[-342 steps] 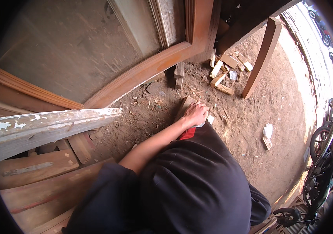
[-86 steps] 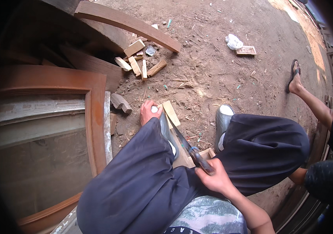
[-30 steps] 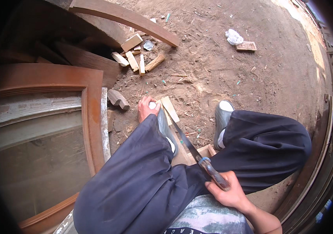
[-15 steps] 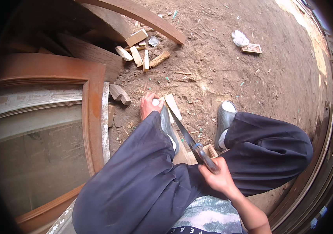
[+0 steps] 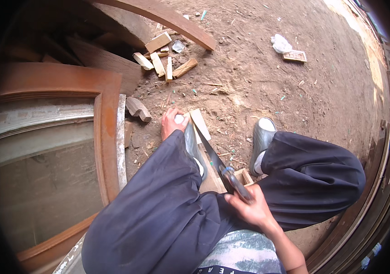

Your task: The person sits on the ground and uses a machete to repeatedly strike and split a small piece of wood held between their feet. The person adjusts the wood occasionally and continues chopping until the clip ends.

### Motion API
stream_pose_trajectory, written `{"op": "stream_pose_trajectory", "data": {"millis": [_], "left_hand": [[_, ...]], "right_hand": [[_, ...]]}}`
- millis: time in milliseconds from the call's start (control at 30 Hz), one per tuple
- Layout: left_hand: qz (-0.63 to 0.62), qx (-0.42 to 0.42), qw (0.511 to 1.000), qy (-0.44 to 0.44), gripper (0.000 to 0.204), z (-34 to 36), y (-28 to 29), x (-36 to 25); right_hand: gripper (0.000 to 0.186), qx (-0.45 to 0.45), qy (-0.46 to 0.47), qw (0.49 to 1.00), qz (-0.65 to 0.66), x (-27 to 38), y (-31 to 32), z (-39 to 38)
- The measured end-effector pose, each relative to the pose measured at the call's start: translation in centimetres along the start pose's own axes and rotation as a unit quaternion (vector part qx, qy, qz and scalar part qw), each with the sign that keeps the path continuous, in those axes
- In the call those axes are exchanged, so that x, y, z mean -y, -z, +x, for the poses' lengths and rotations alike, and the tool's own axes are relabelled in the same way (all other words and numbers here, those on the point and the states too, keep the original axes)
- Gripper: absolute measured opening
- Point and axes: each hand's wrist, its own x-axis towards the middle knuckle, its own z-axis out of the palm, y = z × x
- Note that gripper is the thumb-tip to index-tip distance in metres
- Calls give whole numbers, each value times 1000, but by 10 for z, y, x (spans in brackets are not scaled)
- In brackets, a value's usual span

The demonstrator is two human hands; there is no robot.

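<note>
My left hand [image 5: 173, 121] is closed by the tip of my left shoe [image 5: 192, 148], against a pale wood piece [image 5: 201, 122]; what its fingers grip is partly hidden. My right hand [image 5: 249, 206] grips the handle of a handsaw [image 5: 216, 159] between my knees. The blade slants up and left to the wood by my left foot. Beneath it lie a longer board [image 5: 211, 180] and part of a small wooden box [image 5: 245, 177].
A brown glazed door frame [image 5: 106, 155] is at left. Wood offcuts [image 5: 158, 42] and a curved beam [image 5: 181, 28] lie beyond. A white plastic bag [image 5: 281, 43] rests by a small block [image 5: 294, 56] on the dirt. Long boards [image 5: 371, 196] line the right.
Since the oldest frame, the view has turned and a saw is in my right hand. Another person's leg has left the view. The saw has shifted back and forth slightly.
</note>
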Motion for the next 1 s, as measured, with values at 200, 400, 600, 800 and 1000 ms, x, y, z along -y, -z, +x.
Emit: {"op": "stream_pose_trajectory", "data": {"millis": [200, 400, 600, 800, 1000], "left_hand": [[10, 18, 1000, 15, 23, 1, 5, -11], [13, 26, 999, 22, 23, -1, 2, -4], [29, -3, 1000, 6, 21, 1, 8, 0], [23, 28, 999, 9, 23, 0, 0, 1], [31, 15, 999, 14, 21, 1, 6, -3]], "right_hand": [[37, 0, 34, 999, -19, 13, 16, -42], [37, 3, 29, 999, -45, 4, -1, 5], [35, 19, 40, 998, -38, 22, 22, -60], [35, -27, 67, 997, -34, -7, -7, 17], [33, 12, 28, 999, -29, 5, 22, -75]]}}
